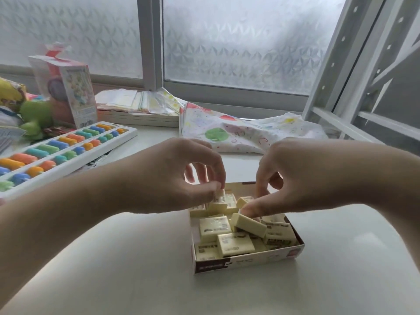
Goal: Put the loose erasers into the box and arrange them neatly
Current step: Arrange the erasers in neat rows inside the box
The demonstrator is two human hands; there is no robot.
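A small open cardboard box point(245, 263) with a brown and white front wall sits on the white table. Several cream wrapped erasers point(235, 244) lie jumbled inside it, some flat, some tilted. My left hand point(172, 176) hovers over the box's far left part, thumb and fingers pinching an upright eraser point(219, 197). Over the far right part is my right hand point(302, 176); its thumb and fingers touch a tilted eraser point(248, 223) lying on top of the others. The back of the box is partly hidden by both hands.
A white abacus point(59, 151) with coloured beads lies at the left. Behind it stand a toy carton point(75, 92) and a green plush toy point(34, 119). A dotted cloth point(238, 133) and stacked papers point(136, 108) lie by the frosted window.
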